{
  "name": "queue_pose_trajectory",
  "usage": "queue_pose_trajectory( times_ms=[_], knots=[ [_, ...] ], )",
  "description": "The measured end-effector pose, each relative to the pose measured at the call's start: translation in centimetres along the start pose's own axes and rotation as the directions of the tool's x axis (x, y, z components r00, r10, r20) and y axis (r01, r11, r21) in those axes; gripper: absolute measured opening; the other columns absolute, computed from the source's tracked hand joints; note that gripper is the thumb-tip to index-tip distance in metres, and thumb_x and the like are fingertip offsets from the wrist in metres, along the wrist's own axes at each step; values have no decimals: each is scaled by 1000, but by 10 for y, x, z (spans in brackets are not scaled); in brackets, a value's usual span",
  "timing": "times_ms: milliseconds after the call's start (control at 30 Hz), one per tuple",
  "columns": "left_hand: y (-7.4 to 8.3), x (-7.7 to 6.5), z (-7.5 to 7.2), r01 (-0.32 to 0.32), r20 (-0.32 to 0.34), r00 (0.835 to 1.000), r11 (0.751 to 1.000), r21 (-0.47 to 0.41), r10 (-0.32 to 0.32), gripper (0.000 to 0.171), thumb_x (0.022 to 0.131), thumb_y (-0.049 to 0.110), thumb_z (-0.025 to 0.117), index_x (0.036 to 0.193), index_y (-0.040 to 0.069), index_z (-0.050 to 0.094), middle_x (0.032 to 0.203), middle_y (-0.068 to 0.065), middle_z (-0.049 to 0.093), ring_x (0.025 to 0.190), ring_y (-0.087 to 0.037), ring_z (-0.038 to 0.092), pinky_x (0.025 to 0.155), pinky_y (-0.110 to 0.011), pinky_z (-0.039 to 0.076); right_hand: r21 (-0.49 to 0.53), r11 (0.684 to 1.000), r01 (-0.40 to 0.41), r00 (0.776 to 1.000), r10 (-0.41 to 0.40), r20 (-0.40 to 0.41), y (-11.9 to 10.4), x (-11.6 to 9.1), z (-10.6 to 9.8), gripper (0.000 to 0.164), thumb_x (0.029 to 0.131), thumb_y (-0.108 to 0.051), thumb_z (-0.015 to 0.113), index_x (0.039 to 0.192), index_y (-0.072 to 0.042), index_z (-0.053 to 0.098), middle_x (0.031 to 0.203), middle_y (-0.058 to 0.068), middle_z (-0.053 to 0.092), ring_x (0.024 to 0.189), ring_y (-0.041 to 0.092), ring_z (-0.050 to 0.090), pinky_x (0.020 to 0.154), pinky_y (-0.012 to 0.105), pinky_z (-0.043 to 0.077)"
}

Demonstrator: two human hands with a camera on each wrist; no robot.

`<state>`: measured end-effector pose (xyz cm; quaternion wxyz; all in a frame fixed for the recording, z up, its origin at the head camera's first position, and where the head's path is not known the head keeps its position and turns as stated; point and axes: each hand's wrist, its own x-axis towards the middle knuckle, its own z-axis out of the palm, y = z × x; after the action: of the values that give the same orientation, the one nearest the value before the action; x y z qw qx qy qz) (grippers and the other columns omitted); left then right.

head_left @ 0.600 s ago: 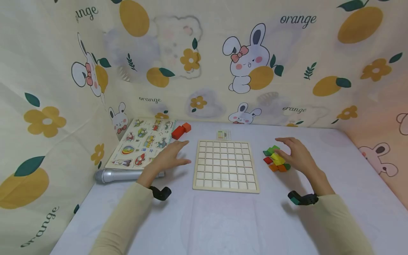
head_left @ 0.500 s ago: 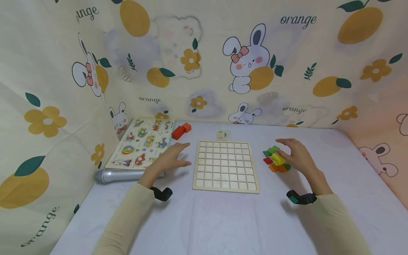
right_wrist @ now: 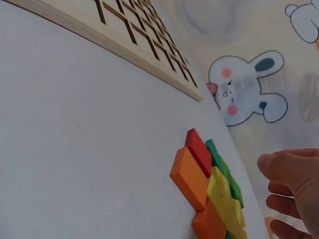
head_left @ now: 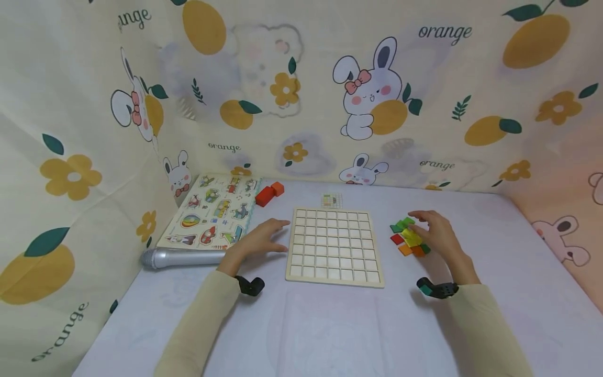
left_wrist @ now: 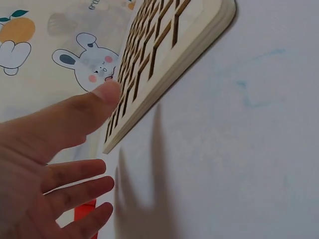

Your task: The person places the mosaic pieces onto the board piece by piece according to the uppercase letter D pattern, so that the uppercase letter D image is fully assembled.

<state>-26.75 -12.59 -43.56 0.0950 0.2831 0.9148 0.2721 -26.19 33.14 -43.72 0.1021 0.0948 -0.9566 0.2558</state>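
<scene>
Nearest: two pale sleeves [head_left: 200, 324] reach in over the white surface [head_left: 330, 330].

Left hand [head_left: 258, 240] — has come in toward the gridded wooden board [head_left: 334, 284] over the last half second; its fingertips are now just beside the board's left rim. Thumb and fingers well apart, nothing held. Contact with the rim not certain; the head view suggests a small gap.

Right hand [head_left: 440, 238] — only a slight dip since the earlier frames. Thumb and fingers apart here too, nothing between them. It hovers at the right side of the loose coloured blocks [head_left: 411, 239], fingertips over the pile's far right part. In the right wrist view the hand looks clear of them.

Reading: approach only, I judge. The pile lies undisturbed to the right of the board, and no coloured block sits on the grid.

Board flat between the hands, blocks near its right edge: green at the back, yellow in the middle, red and orange to the left and front.

Left of the left hand, a silver microphone [head_left: 183, 257]; beyond it a picture board [head_left: 200, 222].

Farther: two red-orange blocks [head_left: 265, 196], a small card [head_left: 332, 200] behind the board, then the rabbit-print backdrop [head_left: 315, 78].
</scene>
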Motion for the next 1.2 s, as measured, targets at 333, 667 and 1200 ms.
queue_pose_trajectory(
  times_ms=[333, 667, 1200],
  knots=[
    [0, 14, 4, 32, 45, 998, 998, 47, -34, 74, 77, 26, 76, 138, 1, 42, 135, -16, 46, 127, -29, 39, 109, -40, 31, 13, 995, -97, 995, 97, 28, 7, 3, 7, 37, 91, -14, 59, 125, -1, 54, 123, 26, 48, 110, 42, 45, 92, 61, 40],
    [-5, 20, 8, 20, 63, 998, 996, 83, -26, 69, 79, 27, 75, 136, 3, 45, 137, -16, 43, 130, -30, 35, 110, -41, 27, 14, 990, -138, 989, 138, 50, 19, 10, 13, 35, 91, -13, 58, 123, 1, 54, 118, 26, 50, 106, 41, 46, 93, 58, 41],
    [-4, 22, 8, 81, 77, 993, 993, 82, -88, 70, 78, 28, 76, 138, 8, 45, 137, -13, 41, 129, -27, 34, 109, -40, 29, -29, 986, -164, 984, 165, 61, 23, 17, 20, 34, 90, -16, 61, 118, 2, 58, 113, 26, 54, 102, 40, 48, 91, 57, 42]
  ],
)
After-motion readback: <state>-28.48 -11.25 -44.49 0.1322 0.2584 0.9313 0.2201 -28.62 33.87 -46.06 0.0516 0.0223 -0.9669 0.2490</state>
